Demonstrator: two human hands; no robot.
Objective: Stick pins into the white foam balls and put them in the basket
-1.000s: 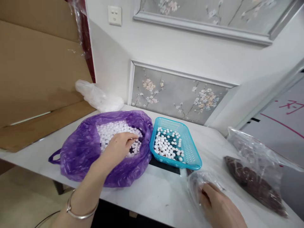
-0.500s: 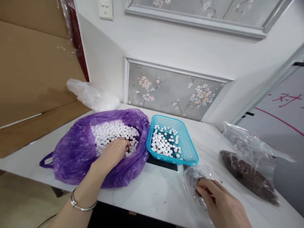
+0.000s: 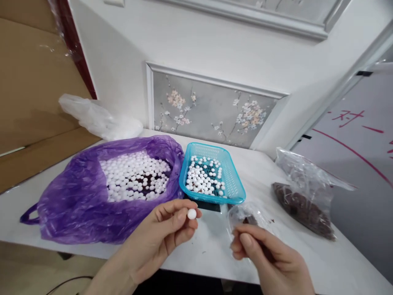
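Observation:
Between the thumb and fingers of my left hand point(image 3: 167, 231) is a small white ball point(image 3: 192, 214), held in front of the blue basket. My right hand point(image 3: 267, 254) is pinched closed over the near side of a small clear bag point(image 3: 242, 215) with dark brown bits; whatever its fingertips hold is too small to make out. An open purple bag point(image 3: 76, 196) full of white balls lies at the left, some dark bits among them. Beside it the blue basket point(image 3: 236, 182) contains many more white balls.
A zip bag of brown material point(image 3: 307, 209) lies at the right. Behind the purple bag is a crumpled white plastic bag point(image 3: 98, 119). Cardboard point(image 3: 37, 82) stands at the left, and a whiteboard point(image 3: 362, 164) with red writing at the right. The white table point(image 3: 208, 254) meets the wall behind.
My left hand has come out of the purple bag, moving right and nearer with a white ball. My right hand has lifted slightly from the small clear bag. The view has shifted.

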